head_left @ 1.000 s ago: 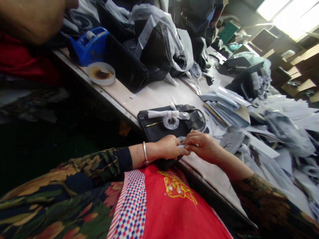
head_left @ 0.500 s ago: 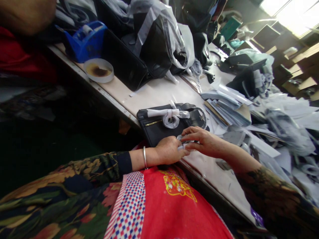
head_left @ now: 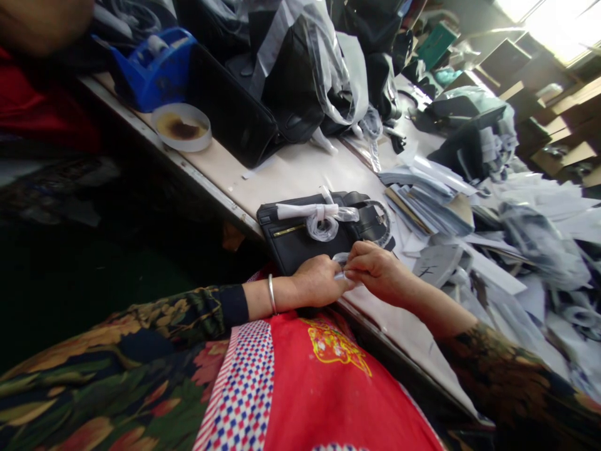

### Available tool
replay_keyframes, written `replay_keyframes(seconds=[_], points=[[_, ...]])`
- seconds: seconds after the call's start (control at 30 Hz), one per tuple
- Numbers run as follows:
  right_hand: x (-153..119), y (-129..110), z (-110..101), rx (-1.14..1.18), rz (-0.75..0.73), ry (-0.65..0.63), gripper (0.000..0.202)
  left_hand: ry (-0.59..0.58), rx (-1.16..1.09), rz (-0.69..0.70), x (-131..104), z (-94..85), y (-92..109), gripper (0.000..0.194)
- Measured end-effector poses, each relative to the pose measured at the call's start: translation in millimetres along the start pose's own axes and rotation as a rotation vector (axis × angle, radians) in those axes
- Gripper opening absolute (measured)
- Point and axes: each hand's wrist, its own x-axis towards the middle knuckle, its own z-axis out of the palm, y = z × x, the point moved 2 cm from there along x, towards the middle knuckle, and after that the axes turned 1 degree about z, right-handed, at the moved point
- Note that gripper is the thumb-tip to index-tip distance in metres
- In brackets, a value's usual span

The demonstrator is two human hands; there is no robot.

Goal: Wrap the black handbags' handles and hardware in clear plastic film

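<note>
A black handbag (head_left: 288, 250) with a gold zip lies flat at the table's near edge. On top of it rests a strap (head_left: 322, 227) coiled in clear plastic and bound with a white wrap. My left hand (head_left: 319, 280), with a silver bangle at the wrist, is closed at the bag's lower edge. It grips a small clear plastic-wrapped piece (head_left: 340, 257), mostly hidden by the fingers. Thumb and fingers of my right hand (head_left: 375, 269) pinch the same piece, close against the left fingertips.
Behind the bag stand larger black bags (head_left: 291, 81) partly covered in plastic. A blue tape dispenser (head_left: 153, 69) and a round tub (head_left: 182, 128) with brown residue sit at the left edge. Paper and foam sheets (head_left: 425, 200) pile up on the right.
My right hand's fingers were stretched apart over the plastic-wrapped piece; they have now drawn together into a pinch on it. My left hand has stayed nearly in place.
</note>
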Motion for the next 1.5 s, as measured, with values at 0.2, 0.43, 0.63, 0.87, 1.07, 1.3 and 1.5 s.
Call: replay_keyframes(seconds=[0.2,0.43,0.63,0.87,1.07,1.3,1.5], points=[[6.6,-1.4,-7.5,-0.08,-0.074,-0.137,0.024,0.019,-0.033,-0.005,-0.1,0.4,0.3,0.044],[12.9,-14.1,-8.2,-0.338,-0.143,-0.268,0.021,0.02,0.002,0.0,-1.2,0.7,1.2,0.043],[9.9,-19.9,-3.4,-0.501,-0.195,-0.259,0.016,0.003,0.035,0.0,1.1,-0.7,1.0,0.038],[-1.9,-25.4,-1.2,-0.648,-0.258,-0.132,0.018,-0.028,-0.055,0.005,1.6,-5.3,2.2,0.042],[-13.5,-24.6,5.0,-0.697,-0.213,-0.004,0.022,0.018,-0.067,0.032,2.1,-4.6,1.5,0.04],[-25.0,-25.5,6.7,-0.501,-0.239,0.039,0.02,-0.001,-0.183,0.006,1.6,-1.2,-2.0,0.041],[-39.3,-24.0,20.9,-0.594,-0.229,0.208,0.021,-0.018,-0.289,-0.05,2.4,0.5,-5.4,0.04]])
